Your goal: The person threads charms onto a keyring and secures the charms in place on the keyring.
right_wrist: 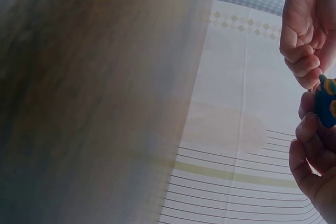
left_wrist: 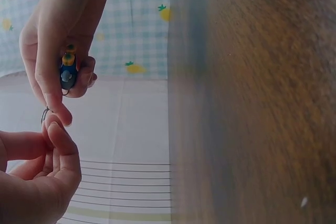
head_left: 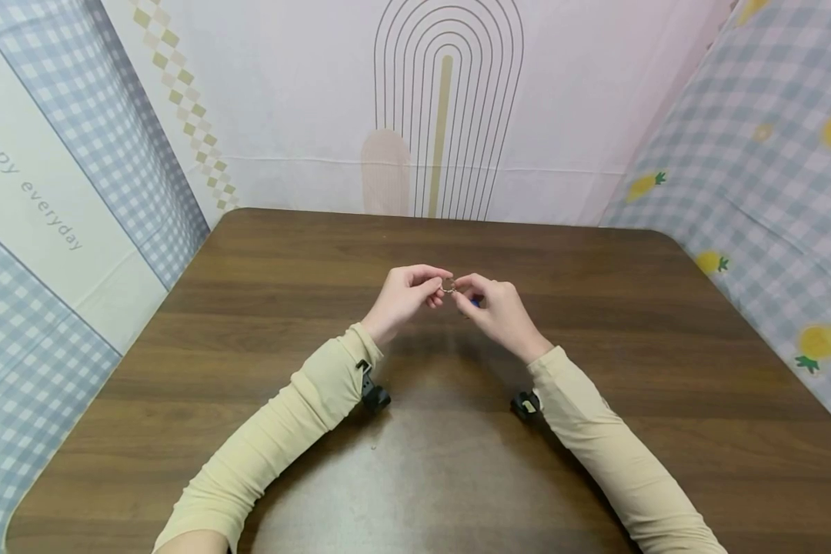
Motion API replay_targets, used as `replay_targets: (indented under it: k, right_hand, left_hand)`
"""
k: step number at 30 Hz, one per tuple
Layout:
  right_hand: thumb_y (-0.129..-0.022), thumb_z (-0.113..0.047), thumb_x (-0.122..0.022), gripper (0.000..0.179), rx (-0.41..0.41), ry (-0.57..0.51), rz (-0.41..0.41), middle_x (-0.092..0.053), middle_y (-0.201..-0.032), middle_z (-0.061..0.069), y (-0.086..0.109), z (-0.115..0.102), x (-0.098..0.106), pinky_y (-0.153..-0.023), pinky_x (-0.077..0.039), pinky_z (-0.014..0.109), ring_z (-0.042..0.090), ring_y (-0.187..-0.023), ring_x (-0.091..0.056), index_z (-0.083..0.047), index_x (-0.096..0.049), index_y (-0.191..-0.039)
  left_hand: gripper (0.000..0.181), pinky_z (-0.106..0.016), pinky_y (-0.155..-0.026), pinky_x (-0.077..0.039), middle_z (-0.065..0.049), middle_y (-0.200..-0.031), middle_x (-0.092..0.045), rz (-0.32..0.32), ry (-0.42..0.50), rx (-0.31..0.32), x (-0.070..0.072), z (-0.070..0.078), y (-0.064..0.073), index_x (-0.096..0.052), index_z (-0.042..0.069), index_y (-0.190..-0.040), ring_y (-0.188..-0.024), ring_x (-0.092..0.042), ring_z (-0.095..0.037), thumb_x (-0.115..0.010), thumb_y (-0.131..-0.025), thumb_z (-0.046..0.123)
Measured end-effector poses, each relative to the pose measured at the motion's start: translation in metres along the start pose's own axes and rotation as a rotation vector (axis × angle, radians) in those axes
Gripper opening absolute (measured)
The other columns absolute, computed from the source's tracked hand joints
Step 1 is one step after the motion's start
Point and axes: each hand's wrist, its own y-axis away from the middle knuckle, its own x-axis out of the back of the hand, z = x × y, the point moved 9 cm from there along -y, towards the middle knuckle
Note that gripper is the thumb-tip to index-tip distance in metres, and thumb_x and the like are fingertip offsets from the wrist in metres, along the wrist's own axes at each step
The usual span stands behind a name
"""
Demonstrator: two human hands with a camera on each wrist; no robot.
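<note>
Above the middle of the table, my left hand [head_left: 406, 296] pinches a thin metal key ring [head_left: 448, 291] between thumb and fingertips. From the other side, the thumb and forefinger of my right hand [head_left: 500, 309] also pinch the ring. A small blue figure charm [left_wrist: 68, 74] with yellow-orange round parts sits within the right hand's curled fingers. The right wrist view shows this charm [right_wrist: 326, 103] partly cut off by the frame's edge, with some green on it. How the charm joins the ring is hidden by fingers.
Both hands are over a brown wooden table [head_left: 249, 323] with rounded far corners. A white patterned cloth [head_left: 291, 100] hangs behind it, with checked cloths [head_left: 755, 177] at the sides. Wrist cameras [head_left: 375, 398] are strapped to both sleeves.
</note>
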Motion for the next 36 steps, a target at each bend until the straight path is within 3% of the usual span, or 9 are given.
replay_targets:
  k: [8, 16, 20, 26, 32, 36]
  right_hand:
    - [-0.089, -0.006, -0.068, 0.014, 0.000, -0.016, -0.018, -0.072, -0.074, 0.010, -0.0007, -0.0007, -0.0019, -0.062, -0.056, 0.037, 0.019, -0.066, -0.066, 0.003, -0.067, -0.100]
    - [-0.090, -0.007, -0.067, 0.016, 0.014, 0.010, 0.008, -0.072, -0.072, 0.009, 0.0003, -0.0018, -0.0002, -0.055, -0.049, 0.025, 0.016, -0.062, -0.064, 0.003, -0.067, -0.103]
    - [-0.090, -0.007, -0.067, 0.015, 0.020, 0.019, 0.012, -0.071, -0.071, 0.008, 0.0003, -0.0027, 0.0006, -0.055, -0.049, 0.025, 0.016, -0.061, -0.063, 0.002, -0.068, -0.102]
    - [-0.089, -0.007, -0.068, 0.013, 0.029, 0.017, 0.022, -0.071, -0.071, 0.007, -0.0003, -0.0043, 0.0014, -0.054, -0.047, 0.021, 0.015, -0.060, -0.062, 0.001, -0.068, -0.099]
    - [-0.089, -0.007, -0.068, 0.011, 0.039, -0.001, 0.017, -0.072, -0.073, 0.007, -0.0005, -0.0049, 0.0009, -0.056, -0.049, 0.021, 0.015, -0.062, -0.064, 0.000, -0.068, -0.097]
    - [-0.089, -0.007, -0.067, 0.012, 0.028, 0.026, 0.024, -0.072, -0.073, 0.007, 0.0001, -0.0028, 0.0021, -0.055, -0.047, 0.022, 0.015, -0.061, -0.062, 0.000, -0.068, -0.099]
  left_hand:
    - [0.023, -0.050, -0.084, -0.055, -0.002, -0.074, -0.062, 0.008, 0.002, 0.011, 0.0016, -0.0015, -0.0008, -0.065, -0.008, -0.114, -0.065, -0.060, -0.008, -0.055, -0.097, 0.005]
    - [0.027, -0.059, -0.092, -0.051, -0.019, -0.095, -0.068, -0.054, -0.005, -0.006, -0.0074, -0.0027, 0.0019, -0.062, -0.006, -0.120, -0.071, -0.064, -0.011, -0.058, -0.095, 0.004]
    - [0.029, -0.059, -0.090, -0.052, -0.027, -0.096, -0.066, -0.039, -0.004, -0.007, -0.0066, -0.0023, 0.0025, -0.060, -0.005, -0.123, -0.067, -0.063, -0.009, -0.058, -0.094, 0.001]
    - [0.025, -0.047, -0.079, -0.057, -0.030, -0.100, -0.066, -0.003, -0.016, -0.013, -0.0020, -0.0016, 0.0019, -0.059, -0.007, -0.118, -0.064, -0.062, -0.009, -0.058, -0.095, 0.001]
    - [0.025, -0.025, -0.064, -0.055, -0.013, -0.081, -0.066, -0.023, 0.011, 0.000, -0.0011, -0.0025, -0.0001, -0.063, -0.008, -0.115, -0.061, -0.059, -0.008, -0.057, -0.097, 0.007]
    - [0.030, -0.025, -0.065, -0.055, -0.003, -0.075, -0.064, -0.079, 0.018, 0.019, -0.0081, -0.0014, 0.0010, -0.059, -0.008, -0.123, -0.062, -0.059, -0.008, -0.056, -0.097, 0.008]
